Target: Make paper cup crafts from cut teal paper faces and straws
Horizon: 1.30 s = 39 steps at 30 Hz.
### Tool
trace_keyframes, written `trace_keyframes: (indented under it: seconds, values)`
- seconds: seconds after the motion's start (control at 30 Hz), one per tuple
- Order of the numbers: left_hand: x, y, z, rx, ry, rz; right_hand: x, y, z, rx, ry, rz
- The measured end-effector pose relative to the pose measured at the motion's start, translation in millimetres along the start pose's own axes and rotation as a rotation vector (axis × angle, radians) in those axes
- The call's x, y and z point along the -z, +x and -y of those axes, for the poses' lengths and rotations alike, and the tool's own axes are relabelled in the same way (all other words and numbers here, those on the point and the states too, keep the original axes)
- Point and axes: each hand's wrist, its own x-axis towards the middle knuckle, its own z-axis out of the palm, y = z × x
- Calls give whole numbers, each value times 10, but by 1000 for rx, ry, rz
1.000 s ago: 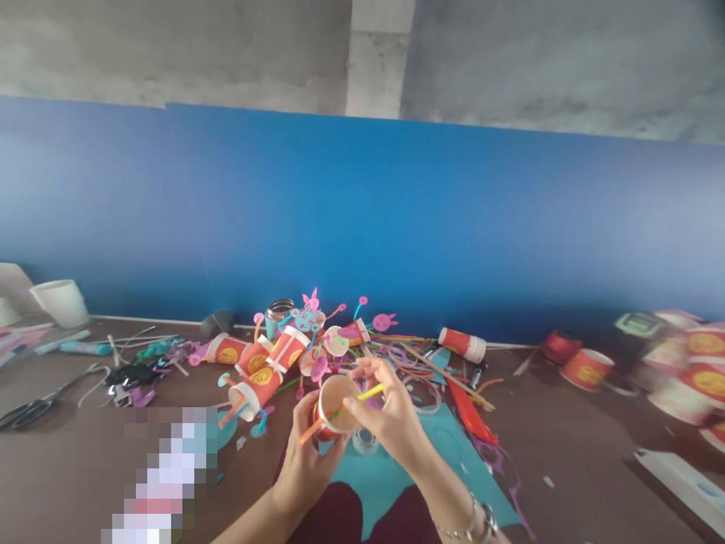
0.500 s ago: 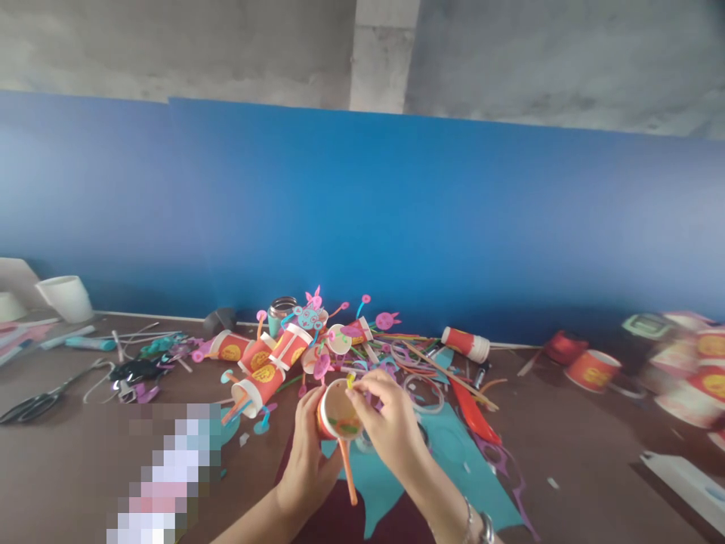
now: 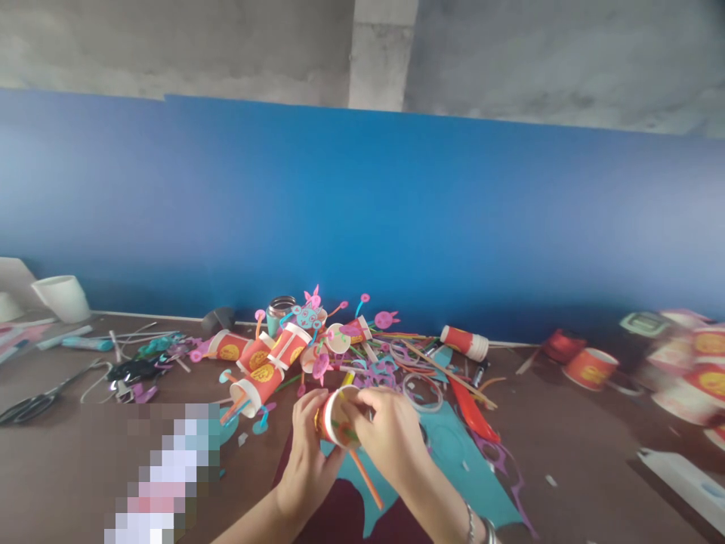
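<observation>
My left hand (image 3: 310,446) is wrapped round the side of a red and white paper cup (image 3: 327,421), its mouth tilted towards me and to the right. My right hand (image 3: 388,431) has its fingers inside the mouth, closed at a yellow strip (image 3: 348,378). That strip shows inside the cup and sticks out past its far side; the fingertips are partly hidden. Green bits show inside the cup. From its lower edge an orange strip (image 3: 368,480) hangs down to the right. Beneath lies cut turquoise paper (image 3: 453,453).
Decorated paper cups (image 3: 266,381) with paper faces and strip limbs lie piled behind my hands. Stacked cups (image 3: 464,342), a red packet (image 3: 473,412) and loose strips lie right of them. Scissors (image 3: 37,404) and a white cup (image 3: 62,297) are at left. A blue partition (image 3: 362,211) stands behind.
My right fingers have moved from the cup's rim down into its mouth. The yellow strip now extends beyond the far side. The cup has turned slightly, and its orange strip has swung right.
</observation>
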Motion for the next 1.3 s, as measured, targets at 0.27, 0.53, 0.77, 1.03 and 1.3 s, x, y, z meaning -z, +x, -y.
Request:
trace_keyframes:
  seconds: [0.27,0.53,0.77,1.03,1.3]
  values:
    - [13,14,-15,-35,2,47,-17,-12,9,-38,63,20]
    - [32,22,-58,-46,6,110,-10,36,-46,-159,194,32]
    - [11,67,1,153,-236,187,128,130,-160,-178,390,51]
    - [38,247,-148,431,-722,441,262,276,-420,-343,876,264]
    - [-380,332,-217,469,-818,295,257,317,-545,-555,1288,211]
